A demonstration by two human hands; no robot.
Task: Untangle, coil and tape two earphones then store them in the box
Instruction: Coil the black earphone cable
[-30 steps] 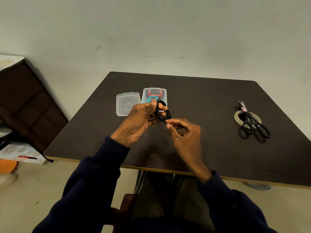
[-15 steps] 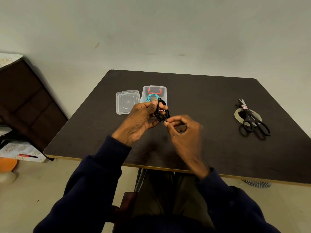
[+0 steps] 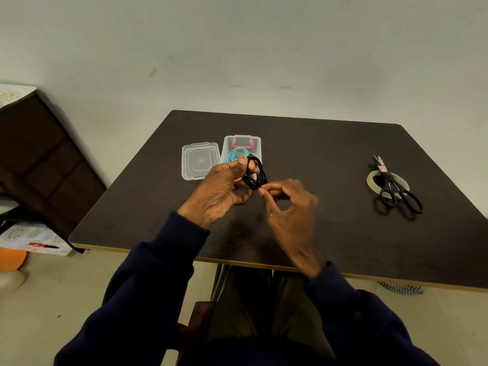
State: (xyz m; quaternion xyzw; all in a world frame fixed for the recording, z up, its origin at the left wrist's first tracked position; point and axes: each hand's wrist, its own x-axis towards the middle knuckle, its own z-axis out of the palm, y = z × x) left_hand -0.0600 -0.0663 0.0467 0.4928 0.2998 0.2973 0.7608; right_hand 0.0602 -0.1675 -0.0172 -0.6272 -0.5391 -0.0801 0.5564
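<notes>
My left hand (image 3: pixel 220 191) grips a coiled black earphone (image 3: pixel 255 173) above the dark table (image 3: pixel 317 154). My right hand (image 3: pixel 287 204) pinches the lower edge of that coil between thumb and forefinger. Just behind the hands stands a clear plastic box (image 3: pixel 254 145) with a red latch; a coiled teal earphone (image 3: pixel 237 154) lies inside it. The box's clear lid (image 3: pixel 200 160) lies flat to its left. A tape roll (image 3: pixel 372 179) sits at the table's right with black scissors (image 3: pixel 396 188) lying across it.
A dark wooden cabinet (image 3: pixel 39 154) stands at the left by the wall. Patterned cloth (image 3: pixel 31 236) and an orange object (image 3: pixel 12 258) lie on the floor at the lower left. The table's near edge (image 3: pixel 237 262) runs just above my lap.
My right hand has shifted its pinch slightly along the bottom of the black coil. The left hand keeps its grip, and the view has tilted a little.
</notes>
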